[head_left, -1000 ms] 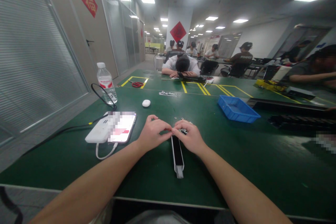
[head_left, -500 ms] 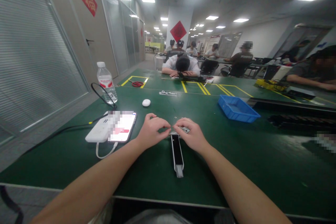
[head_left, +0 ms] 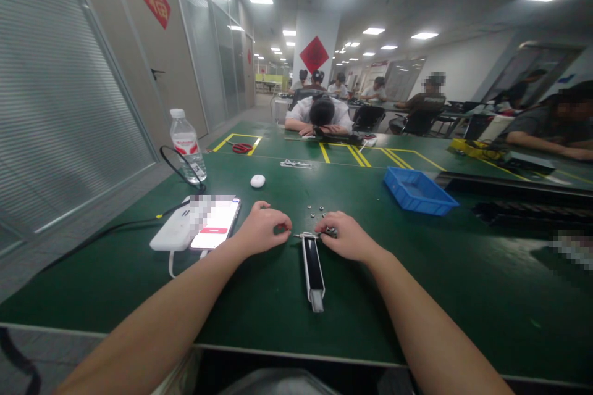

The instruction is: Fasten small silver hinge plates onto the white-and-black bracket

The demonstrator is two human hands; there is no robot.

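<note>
Under the right hand (head_left: 349,241), a part (head_left: 330,232) lies half-hidden.

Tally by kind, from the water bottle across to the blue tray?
Water bottle: 1
Phone: 1
Power bank: 1
Small white case: 1
Black-and-white bar: 1
Blue tray: 1
Total: 6, leaving out cables and tiny nuts, too small to count.

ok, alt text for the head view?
A person's left hand and right hand flank the far end of a narrow black and white part lying on a green table. A lit phone lies to the left, a blue bin to the right.
</note>
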